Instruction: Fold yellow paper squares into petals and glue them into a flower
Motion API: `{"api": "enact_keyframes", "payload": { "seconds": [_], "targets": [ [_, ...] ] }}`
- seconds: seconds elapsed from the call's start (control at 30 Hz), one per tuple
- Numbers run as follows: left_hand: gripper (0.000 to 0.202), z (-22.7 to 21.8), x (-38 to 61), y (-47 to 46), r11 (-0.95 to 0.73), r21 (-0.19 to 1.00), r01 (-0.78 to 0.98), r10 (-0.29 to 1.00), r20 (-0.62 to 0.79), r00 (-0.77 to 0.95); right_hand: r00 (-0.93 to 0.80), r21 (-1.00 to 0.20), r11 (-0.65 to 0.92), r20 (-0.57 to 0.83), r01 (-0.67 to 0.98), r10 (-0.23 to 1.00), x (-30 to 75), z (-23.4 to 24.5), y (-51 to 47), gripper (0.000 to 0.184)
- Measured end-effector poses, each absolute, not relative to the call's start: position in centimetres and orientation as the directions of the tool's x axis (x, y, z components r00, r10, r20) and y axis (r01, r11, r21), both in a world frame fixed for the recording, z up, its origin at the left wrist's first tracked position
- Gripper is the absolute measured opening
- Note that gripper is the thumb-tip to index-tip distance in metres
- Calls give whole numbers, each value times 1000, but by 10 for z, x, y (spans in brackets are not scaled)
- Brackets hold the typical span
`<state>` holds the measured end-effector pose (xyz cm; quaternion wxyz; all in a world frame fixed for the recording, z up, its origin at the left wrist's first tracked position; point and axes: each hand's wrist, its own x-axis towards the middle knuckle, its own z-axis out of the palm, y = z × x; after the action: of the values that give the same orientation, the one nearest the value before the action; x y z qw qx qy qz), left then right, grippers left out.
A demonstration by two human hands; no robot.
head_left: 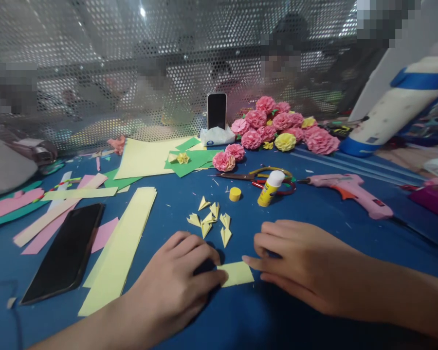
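A small yellow paper rectangle (237,273) lies flat on the blue table (314,233), between both hands. My left hand (175,284) is curled, its thumb and forefinger pinching the paper's left edge. My right hand (299,265) has its fingers bent, with a fingertip pressing the paper's right edge. Just beyond the hands lie several small folded yellow paper points (211,219).
A black phone (63,253) and long yellow paper strips (120,248) lie at left. A glue stick (270,188), its yellow cap (235,194), scissors (266,176) and a pink glue gun (350,192) lie beyond. Pink paper flowers (273,127) and a propped phone (216,111) stand at the back.
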<state>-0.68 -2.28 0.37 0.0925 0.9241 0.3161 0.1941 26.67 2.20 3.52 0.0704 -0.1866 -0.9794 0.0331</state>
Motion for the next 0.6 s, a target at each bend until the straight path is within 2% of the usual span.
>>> {"api": "enact_keyframes", "payload": {
  "seconds": [0.07, 0.17, 0.23, 0.33, 0.5, 0.6],
  "targets": [
    [14, 7, 0, -25, -726, 356, 589, 680, 241, 692, -918, -107, 928, 144, 357, 369, 260, 34, 26, 26],
    [23, 7, 10, -24, -629, 408, 662, 765, 170, 622, -920, -108, 932, 159, 345, 359, 246, 25, 34, 47],
    [17, 5, 15, -20, -578, 447, 683, 803, 161, 574, -921, -141, 935, 177, 325, 347, 239, 18, 38, 46],
    [15, 2, 18, -15, -536, 514, 670, 830, 174, 530, -901, -269, 898, 170, 347, 399, 234, 11, 42, 33],
    [21, 0, 19, -12, -495, 621, 607, 852, 212, 478, -826, -576, 738, 179, 353, 535, 237, 12, 41, 25],
    [17, 3, 17, -13, -487, 682, 546, 860, 264, 437, -780, -679, 674, 239, 291, 578, 240, 13, 40, 23]
  ]
}}
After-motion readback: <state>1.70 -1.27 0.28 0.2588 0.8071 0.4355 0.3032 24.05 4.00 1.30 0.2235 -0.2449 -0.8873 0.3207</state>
